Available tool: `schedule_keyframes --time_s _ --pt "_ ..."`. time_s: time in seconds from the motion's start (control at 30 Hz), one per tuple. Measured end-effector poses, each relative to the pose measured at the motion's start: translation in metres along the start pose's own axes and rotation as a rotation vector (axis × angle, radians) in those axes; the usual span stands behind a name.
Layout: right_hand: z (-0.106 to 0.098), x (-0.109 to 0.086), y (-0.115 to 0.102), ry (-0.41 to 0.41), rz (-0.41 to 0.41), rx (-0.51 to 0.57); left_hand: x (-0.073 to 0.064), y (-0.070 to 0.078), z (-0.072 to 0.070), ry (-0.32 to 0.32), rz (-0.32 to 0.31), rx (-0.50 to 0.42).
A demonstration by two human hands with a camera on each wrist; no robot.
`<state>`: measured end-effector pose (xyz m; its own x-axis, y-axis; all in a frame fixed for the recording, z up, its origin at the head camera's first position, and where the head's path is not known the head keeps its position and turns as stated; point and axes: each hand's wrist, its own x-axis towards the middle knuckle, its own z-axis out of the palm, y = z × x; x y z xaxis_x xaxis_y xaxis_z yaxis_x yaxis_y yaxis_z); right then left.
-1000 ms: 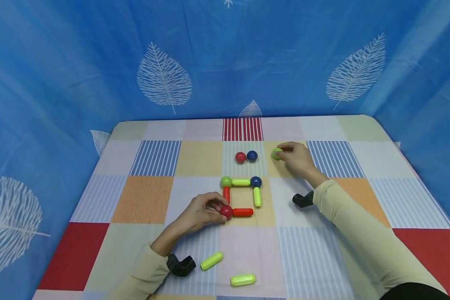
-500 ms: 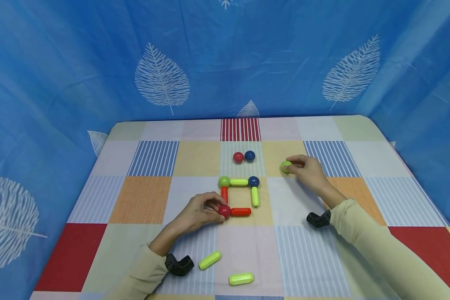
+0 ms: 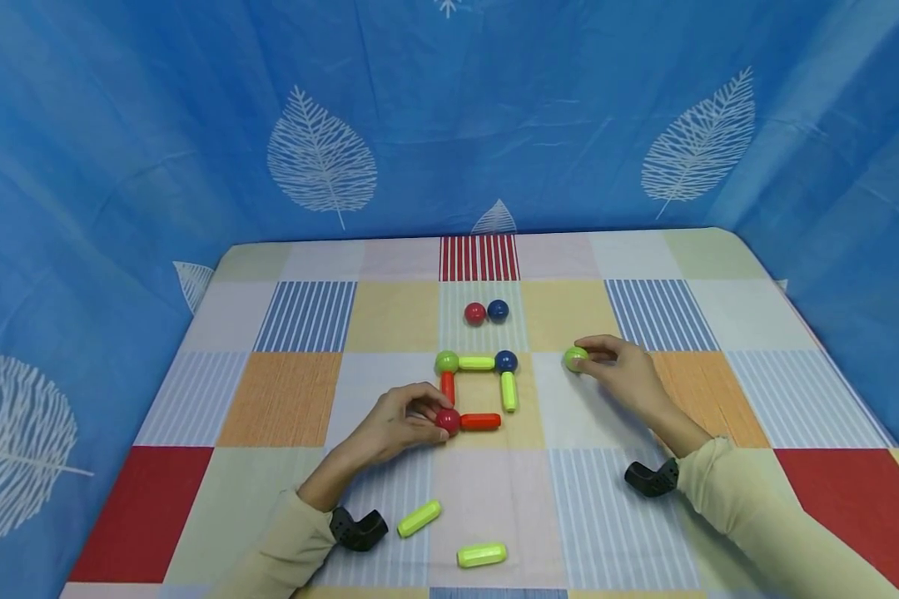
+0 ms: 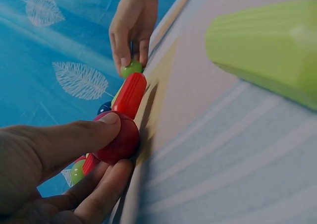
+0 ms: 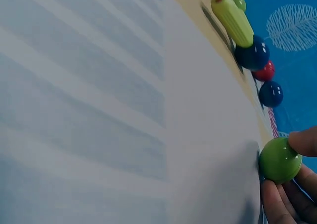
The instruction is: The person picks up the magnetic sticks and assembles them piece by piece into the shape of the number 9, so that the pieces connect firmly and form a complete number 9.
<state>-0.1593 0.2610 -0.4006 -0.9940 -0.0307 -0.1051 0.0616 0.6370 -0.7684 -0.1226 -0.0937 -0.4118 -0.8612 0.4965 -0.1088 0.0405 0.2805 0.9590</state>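
Note:
My left hand pinches a red ball between thumb and fingers at the near left corner of a nearly square frame. From that ball a red rod points right, and another red rod leads to a green ball. A yellow-green rod joins the green ball to a blue ball, from which a second yellow-green rod points toward me. Right of the frame, my right hand holds a loose green ball between thumb and fingers.
A loose red ball and blue ball sit side by side beyond the frame. Nearer me lie two loose yellow-green rods, one slanted and one nearly level. A blue leaf-patterned curtain hangs behind the table.
My right hand has brought the loose green ball toward me and slightly to the right, away from the two loose balls. The left hand stays on the red ball.

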Motion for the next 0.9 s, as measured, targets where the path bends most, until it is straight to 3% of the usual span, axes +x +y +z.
schedule_keyframes --time_s 0.3,0.9 --pt "0.011 -0.029 -0.003 -0.015 -0.010 0.037 0.002 0.001 0.000 -0.001 -0.005 0.007" --pt "0.041 -0.067 -0.015 -0.039 -0.065 0.143 0.001 0.002 0.001 0.006 0.000 -0.018"
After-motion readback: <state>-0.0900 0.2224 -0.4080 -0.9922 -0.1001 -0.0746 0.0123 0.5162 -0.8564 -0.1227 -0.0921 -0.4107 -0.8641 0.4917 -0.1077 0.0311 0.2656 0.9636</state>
